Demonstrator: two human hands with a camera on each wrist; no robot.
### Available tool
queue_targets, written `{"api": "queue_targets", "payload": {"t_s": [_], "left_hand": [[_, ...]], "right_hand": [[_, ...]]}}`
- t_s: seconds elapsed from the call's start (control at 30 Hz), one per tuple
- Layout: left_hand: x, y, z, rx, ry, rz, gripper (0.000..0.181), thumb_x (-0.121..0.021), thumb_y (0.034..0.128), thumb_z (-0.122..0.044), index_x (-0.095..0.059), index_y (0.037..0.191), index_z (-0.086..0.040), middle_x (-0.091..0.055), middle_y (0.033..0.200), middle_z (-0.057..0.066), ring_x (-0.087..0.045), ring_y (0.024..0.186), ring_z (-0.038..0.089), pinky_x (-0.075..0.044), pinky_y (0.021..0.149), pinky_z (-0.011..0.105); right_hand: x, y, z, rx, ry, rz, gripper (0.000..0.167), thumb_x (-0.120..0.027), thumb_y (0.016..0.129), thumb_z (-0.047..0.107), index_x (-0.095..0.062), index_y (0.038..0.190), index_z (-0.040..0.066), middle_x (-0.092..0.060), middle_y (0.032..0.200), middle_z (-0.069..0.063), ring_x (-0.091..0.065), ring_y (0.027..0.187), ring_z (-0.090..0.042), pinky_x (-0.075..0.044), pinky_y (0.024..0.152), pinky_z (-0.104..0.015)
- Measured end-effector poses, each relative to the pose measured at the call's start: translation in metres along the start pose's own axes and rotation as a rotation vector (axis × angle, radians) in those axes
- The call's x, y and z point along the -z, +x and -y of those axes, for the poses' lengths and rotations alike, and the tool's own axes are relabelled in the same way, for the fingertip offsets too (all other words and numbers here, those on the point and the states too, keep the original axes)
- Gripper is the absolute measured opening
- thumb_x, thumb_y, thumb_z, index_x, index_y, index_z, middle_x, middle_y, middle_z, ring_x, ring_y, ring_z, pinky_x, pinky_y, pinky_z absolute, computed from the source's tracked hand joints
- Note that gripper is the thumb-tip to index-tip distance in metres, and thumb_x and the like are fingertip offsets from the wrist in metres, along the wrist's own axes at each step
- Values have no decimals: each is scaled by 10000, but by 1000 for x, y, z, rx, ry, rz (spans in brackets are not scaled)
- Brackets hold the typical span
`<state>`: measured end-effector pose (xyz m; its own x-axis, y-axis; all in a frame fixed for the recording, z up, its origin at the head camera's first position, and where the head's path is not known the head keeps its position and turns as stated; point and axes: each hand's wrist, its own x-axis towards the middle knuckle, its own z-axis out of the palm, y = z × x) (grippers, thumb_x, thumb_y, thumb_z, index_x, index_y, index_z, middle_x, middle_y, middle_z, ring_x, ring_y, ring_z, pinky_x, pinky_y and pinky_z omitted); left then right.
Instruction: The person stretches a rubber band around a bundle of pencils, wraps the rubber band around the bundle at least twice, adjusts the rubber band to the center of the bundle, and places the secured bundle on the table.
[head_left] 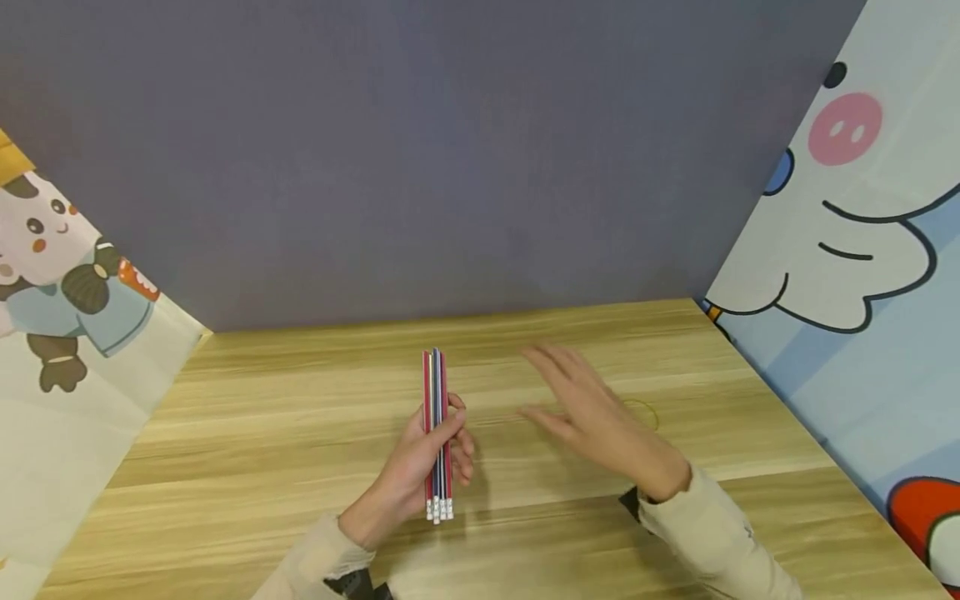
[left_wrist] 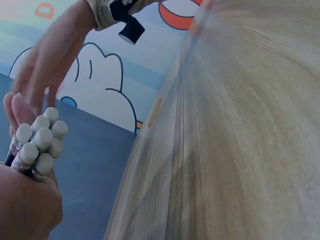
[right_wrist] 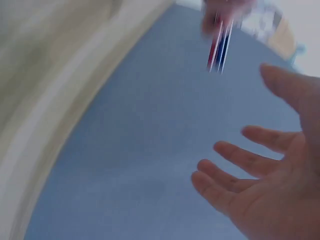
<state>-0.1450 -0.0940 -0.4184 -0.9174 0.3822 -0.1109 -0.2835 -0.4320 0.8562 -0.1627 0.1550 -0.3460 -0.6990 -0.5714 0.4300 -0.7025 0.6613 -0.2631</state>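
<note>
My left hand (head_left: 408,471) grips a bundle of several pencils (head_left: 435,387), the thumb laid across them. They stand near upright in the head view, with red, dark blue and white stripes. Their white eraser ends (left_wrist: 43,138) sit clustered together in the left wrist view. To the right of the bundle, my right hand (head_left: 592,417) is held above the table, slightly blurred, its fingers spread and holding nothing. Partly behind that hand, a thin yellow rubber band (head_left: 656,414) lies on the table.
The wood-grain table (head_left: 285,450) meets a dark grey panel (head_left: 450,167) at the back. Cartoon-printed walls stand on the left (head_left: 90,400) and the right (head_left: 885,367). A dark device is strapped at each wrist.
</note>
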Motion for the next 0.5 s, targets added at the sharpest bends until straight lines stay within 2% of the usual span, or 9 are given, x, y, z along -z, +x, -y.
{"api": "queue_targets", "payload": {"t_s": [0.07,0.13,0.23,0.37,0.43,0.5], "left_hand": [[0,0,1,8,3,5,209,-522,1049,-218,-422,1224,-160,-633,725,22,-622,517,149,-566,504,293],[0,1,2,18,3,5,223,-525,1048,-221,-418,1235,-162,-631,730,22,-623,517,148,-566,505,289],[0,2,4,29,7,0,249,-532,1045,-229,-409,1246,-150,-635,724,24,-625,515,148,-565,500,285],[2,3,7,44,15,-6,252,-533,1044,-228,-407,1247,-145,-635,720,21,-625,517,144,-565,501,281],[3,3,8,56,15,-9,245,-531,1045,-224,-408,1246,-156,-630,720,18,-621,518,139,-564,504,276],[4,4,9,65,16,-10,242,-529,1045,-221,-408,1247,-164,-625,718,11,-617,520,133,-562,507,269]], "right_hand": [[12,-6,-24,-55,-22,-12,648,-677,966,257,-381,1500,41,-431,1486,-193,-392,1379,-368,-357,1129,-553],[23,-13,-47,-130,-34,16,577,-654,981,186,-409,1470,1,-460,1451,-228,-418,1348,-408,-376,1096,-581],[32,-23,-79,-249,-10,132,495,-625,983,88,-448,1424,-51,-490,1411,-275,-468,1285,-459,-428,1029,-604],[26,-36,-112,-408,51,322,437,-619,961,11,-482,1360,-102,-524,1332,-319,-529,1170,-492,-511,904,-574],[17,-42,-127,-452,57,406,359,-629,940,-12,-526,1270,-109,-568,1211,-305,-566,1063,-454,-532,826,-516],[9,-47,-138,-491,54,458,242,-633,930,-18,-566,1156,-74,-589,1099,-239,-574,963,-379,-521,767,-459]]}}
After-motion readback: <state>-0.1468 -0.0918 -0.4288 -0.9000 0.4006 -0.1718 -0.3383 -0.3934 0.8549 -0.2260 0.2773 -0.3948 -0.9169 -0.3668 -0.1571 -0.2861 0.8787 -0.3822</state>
